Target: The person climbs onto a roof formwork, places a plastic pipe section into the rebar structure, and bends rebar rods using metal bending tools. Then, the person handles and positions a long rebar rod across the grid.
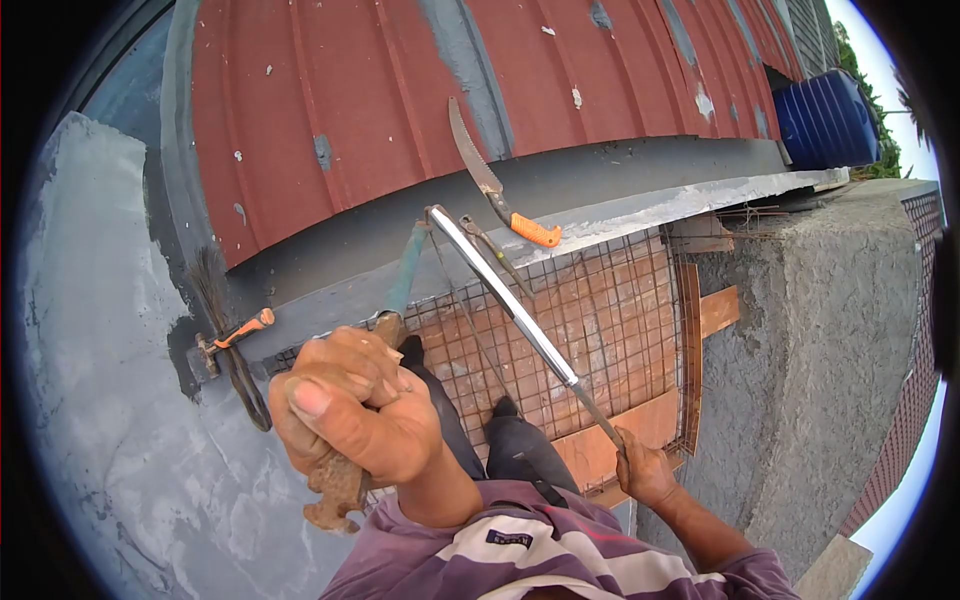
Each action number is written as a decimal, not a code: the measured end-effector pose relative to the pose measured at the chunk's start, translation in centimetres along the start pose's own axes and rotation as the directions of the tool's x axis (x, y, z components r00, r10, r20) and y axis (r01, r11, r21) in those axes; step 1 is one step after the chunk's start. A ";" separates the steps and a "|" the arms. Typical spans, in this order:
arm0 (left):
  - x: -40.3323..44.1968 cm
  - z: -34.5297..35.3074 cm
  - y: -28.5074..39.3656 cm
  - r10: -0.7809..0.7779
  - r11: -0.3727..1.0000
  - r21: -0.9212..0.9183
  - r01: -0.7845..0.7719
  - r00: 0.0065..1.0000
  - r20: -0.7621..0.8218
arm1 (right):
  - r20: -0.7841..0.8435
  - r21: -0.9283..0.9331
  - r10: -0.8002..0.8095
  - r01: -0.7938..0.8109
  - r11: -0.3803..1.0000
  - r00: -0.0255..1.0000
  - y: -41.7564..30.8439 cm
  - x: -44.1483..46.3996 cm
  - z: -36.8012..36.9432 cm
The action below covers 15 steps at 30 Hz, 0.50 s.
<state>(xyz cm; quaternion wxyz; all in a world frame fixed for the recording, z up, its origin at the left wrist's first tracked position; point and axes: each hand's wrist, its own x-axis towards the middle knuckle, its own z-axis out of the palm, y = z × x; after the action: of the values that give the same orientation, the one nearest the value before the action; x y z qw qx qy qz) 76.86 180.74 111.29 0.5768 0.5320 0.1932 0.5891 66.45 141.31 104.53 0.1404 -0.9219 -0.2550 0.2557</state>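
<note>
My left hand point(355, 400) is raised close to the camera, its fingers wrapped round a hammer point(402, 275) with a teal handle; the rusty claw head sticks out below the fist. Lower right, my right hand point(645, 468) grips the dark end of a hacksaw point(520, 315) with a shiny metal frame. The saw's far end reaches up beside the tip of the hammer handle; whether they touch I cannot tell. A pruning saw point(480, 165) with an orange handle lies across the gutter ledge, next to green-handled pliers or cutters point(490, 250).
A small orange-handled hammer point(240, 330) lies on the grey slab point(200, 480) at left, beside a bundle of wires point(212, 285). Steel mesh point(600, 320) spans the floor around my feet. Red roofing point(330, 100), a blue tank point(825, 120) and a rough concrete wall point(830, 320) surround it.
</note>
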 end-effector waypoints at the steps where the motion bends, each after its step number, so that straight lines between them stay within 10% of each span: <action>1: 0.1 0.5 0.0 -0.006 1.000 -0.004 0.006 1.000 -0.016 | -0.021 0.006 -0.011 0.011 1.000 1.000 1.2 0.2 1.6; 15: -3.3 0.7 0.8 0.093 0.995 0.019 -0.099 0.976 0.194 | -0.085 0.029 0.011 -0.008 1.000 0.996 7.4 1.6 13.6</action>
<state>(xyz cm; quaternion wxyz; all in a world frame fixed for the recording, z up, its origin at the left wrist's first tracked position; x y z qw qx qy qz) 76.34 177.39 110.88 0.5561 0.6034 0.1187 0.5590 63.19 137.74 89.74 0.1633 -0.9310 -0.2406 0.2205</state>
